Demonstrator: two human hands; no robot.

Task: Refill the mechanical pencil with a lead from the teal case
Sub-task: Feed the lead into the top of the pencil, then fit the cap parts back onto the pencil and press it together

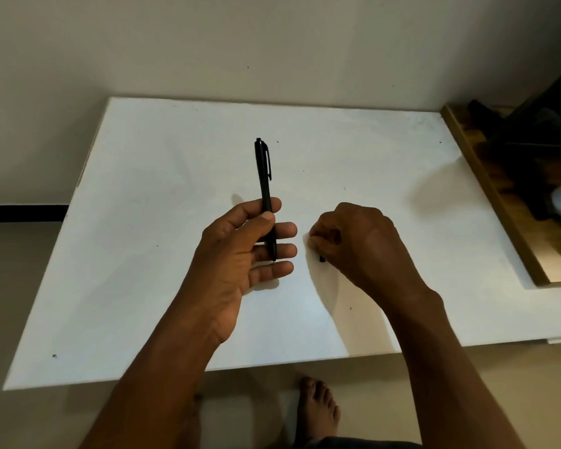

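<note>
– Left hand (240,251): thumb and forefinger pinch the black mechanical pencil (263,176) low on the barrel, other fingers straight and spread. It's held over the bench (143,254), left of centre.
– Orientation?
– Tip points near, by the little finger. Clip and push-button end point far. Button end looks closed, but it's too small to be sure.
– Right hand?
– Right hand (360,241) sits just right of the pencil, knuckles up, fingers curled tight, down on the bench. A small dark piece (322,259) pokes out under its near-left edge. Can't tell whether the hand has hold of it, or what it is.
– Teal case?
– Not visible. Might be hidden under the right hand, can't say.
– Lead?
– None visible.
– Progress call?
– Early to mid, my read. The pencil is picked up and presented, with no sign of a lead going in. What's left: get a lead out, feed it into the barrel, close up, click to check it feeds.
</note>
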